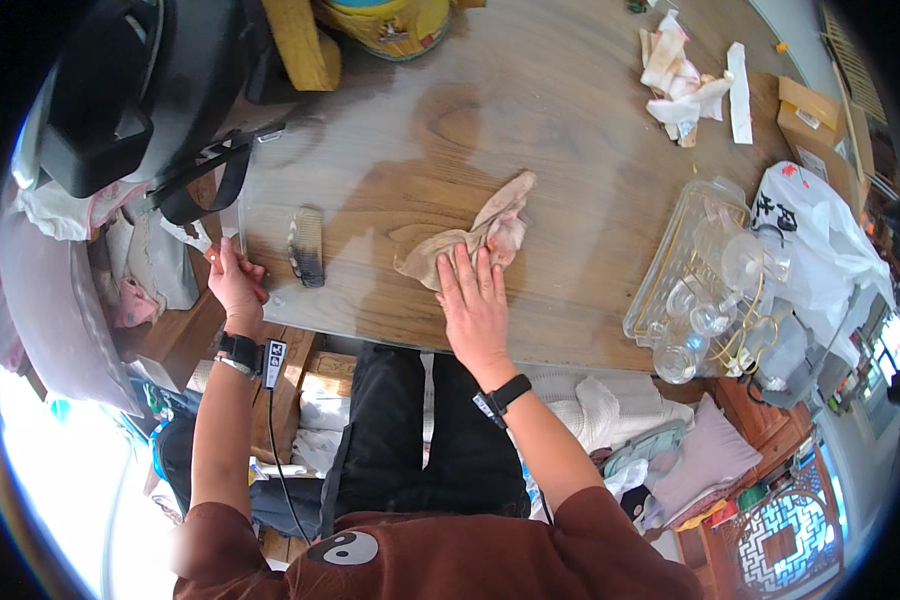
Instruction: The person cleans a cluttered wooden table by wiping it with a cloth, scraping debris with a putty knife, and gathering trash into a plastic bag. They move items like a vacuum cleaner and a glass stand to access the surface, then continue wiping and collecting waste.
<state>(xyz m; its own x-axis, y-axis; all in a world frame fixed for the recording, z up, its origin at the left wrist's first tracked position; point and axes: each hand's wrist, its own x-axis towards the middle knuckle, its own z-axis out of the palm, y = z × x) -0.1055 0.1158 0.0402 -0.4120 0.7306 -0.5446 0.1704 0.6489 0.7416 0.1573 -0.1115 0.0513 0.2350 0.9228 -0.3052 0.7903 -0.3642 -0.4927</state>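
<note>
My left hand (235, 290) is closed on a silver tool (189, 234) with a reddish-brown handle, at the left edge of the wooden table (580, 240). Just to its right lies a comb (308, 247) with a dark, patterned end. Near the middle, my right hand (475, 310) rests with fingers stretched out flat on a crumpled beige cloth (420, 260). A pinkish patch shows in the cloth's folds beyond my fingertips.
Black bags (135, 90) and a yellow bag (380, 25) crowd the back left. Crumpled tissues (685, 80) and a cardboard box (810, 120) are at the back right. A tray (645, 300) of glasses sits beside a white plastic bag (825, 235) at the right.
</note>
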